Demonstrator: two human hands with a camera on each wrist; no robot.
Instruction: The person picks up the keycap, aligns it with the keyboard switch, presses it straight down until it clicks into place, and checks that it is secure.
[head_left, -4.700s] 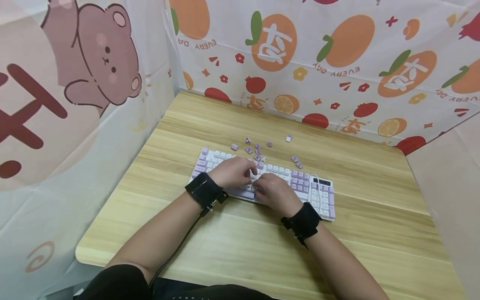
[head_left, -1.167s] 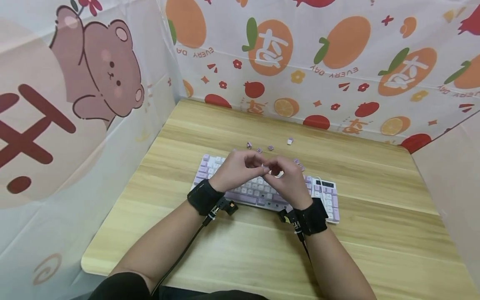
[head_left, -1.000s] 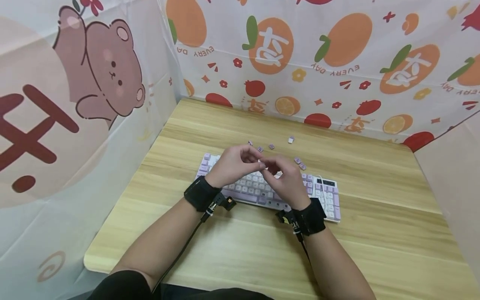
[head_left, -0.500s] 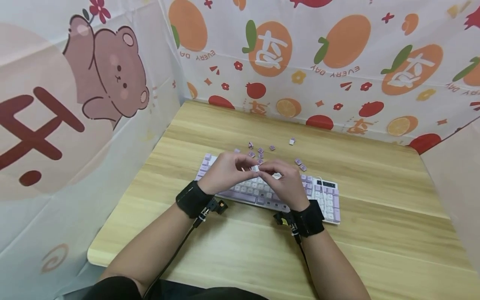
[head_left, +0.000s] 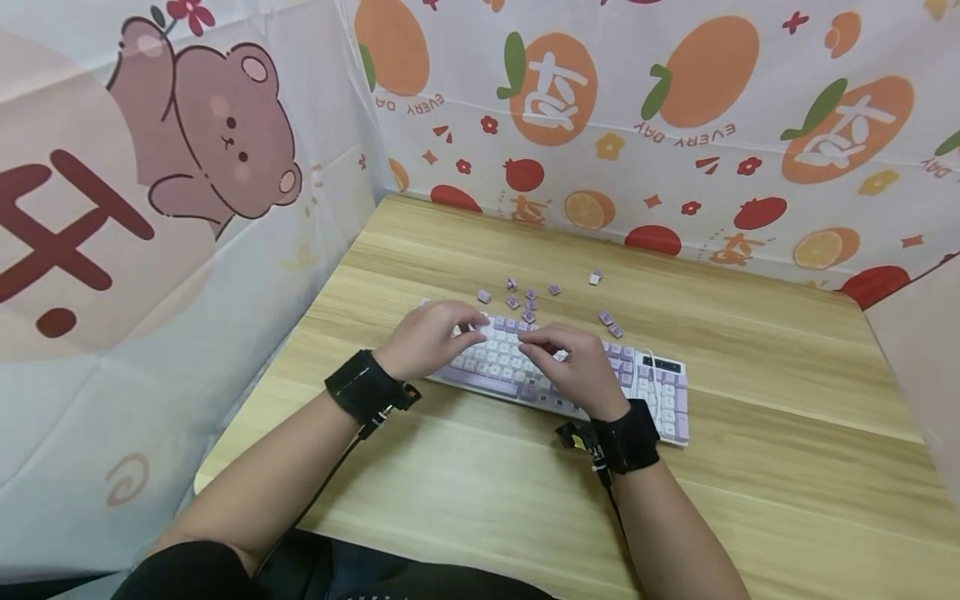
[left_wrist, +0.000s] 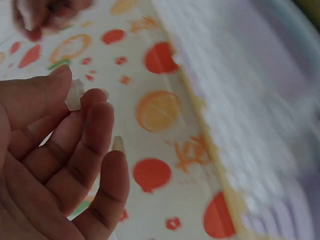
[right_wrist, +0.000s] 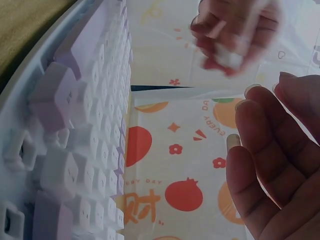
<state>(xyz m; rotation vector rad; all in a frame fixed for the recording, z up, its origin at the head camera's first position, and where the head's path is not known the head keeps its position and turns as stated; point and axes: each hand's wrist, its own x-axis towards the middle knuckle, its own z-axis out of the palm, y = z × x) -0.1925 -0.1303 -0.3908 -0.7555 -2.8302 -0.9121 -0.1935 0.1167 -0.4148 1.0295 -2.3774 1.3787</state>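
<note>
A white and lilac keyboard (head_left: 498, 354) lies on the wooden table under both hands. My left hand (head_left: 422, 340), over the keyboard's left part, pinches a small white keycap (left_wrist: 74, 97) between thumb and fingers, plainest in the left wrist view. Over the middle of the keys, my right hand (head_left: 573, 367) has its fingers loosely bent, and nothing shows between thumb and fingertips in the right wrist view. Close by it there, two bare key positions (right_wrist: 20, 150) show among the keys. The keyboard's left end is partly hidden behind my left hand.
Several loose lilac keycaps (head_left: 513, 302) lie behind the keyboard, with a pair (head_left: 607, 318) farther right and a white and lilac one (head_left: 595, 278) at the back. A white cable (head_left: 652, 375) crosses the number pad. Printed curtains (head_left: 637, 167) border the table (head_left: 787, 400).
My hands first worked down on the keys, then met above the keyboard around a white keycap. Now they are apart: the left has drawn leftward with the keycap, and the right stays over the keys.
</note>
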